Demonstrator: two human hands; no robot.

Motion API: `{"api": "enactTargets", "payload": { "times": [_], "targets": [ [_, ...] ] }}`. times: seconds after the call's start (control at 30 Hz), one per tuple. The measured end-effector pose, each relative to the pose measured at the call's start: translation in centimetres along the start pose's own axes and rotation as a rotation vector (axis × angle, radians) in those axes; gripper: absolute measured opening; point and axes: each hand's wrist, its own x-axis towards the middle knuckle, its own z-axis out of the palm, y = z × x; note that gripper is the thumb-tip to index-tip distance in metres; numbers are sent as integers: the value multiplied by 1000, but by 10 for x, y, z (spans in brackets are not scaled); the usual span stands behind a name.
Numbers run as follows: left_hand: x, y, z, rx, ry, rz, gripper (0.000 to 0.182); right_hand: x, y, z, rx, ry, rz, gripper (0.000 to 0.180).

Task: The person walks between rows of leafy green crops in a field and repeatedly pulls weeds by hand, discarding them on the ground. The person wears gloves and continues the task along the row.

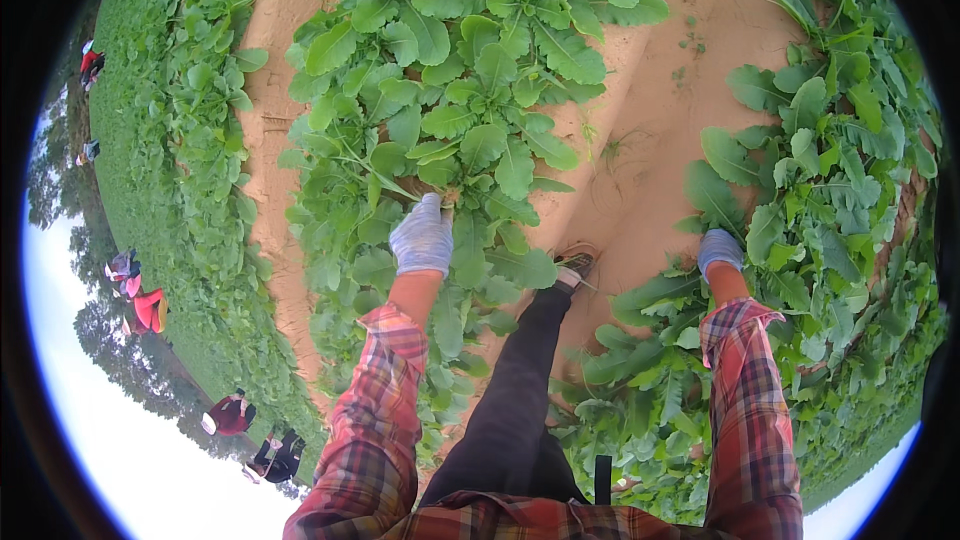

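Note:
My left hand [422,236], in a pale grey-blue knit glove, is closed around a thin green weed [396,186] among the leaves of the middle crop row. Its pale stems stick out to the upper left of the fist, and a brownish, root-like clump [451,196] shows at the fingertips. Broad, lobed leafy plants [480,109], which look like radish or a similar crop, surround that hand. Over on the right, my right hand [721,250], gloved alike, reaches to the edge of another leafy row [806,165]. Leaves and the hand's own back hide its fingers.
A sandy furrow [637,195] with small weeds [589,136] runs between the two rows. My shoe [576,262] stands in it, beside the middle row. Another sandy strip [274,135] borders the left row [199,127]. Several people [150,307] are far off at the left.

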Motion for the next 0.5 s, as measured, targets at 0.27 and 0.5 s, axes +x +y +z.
{"api": "enactTargets", "payload": {
  "times": [0.27,0.5],
  "targets": [
    [52,181,31,-66,258,519,39,7,10,10,18,17,-60,25],
    [120,223,41,128,-141,699,21,16,16,25,-22,45,-127,22]
  ]
}}
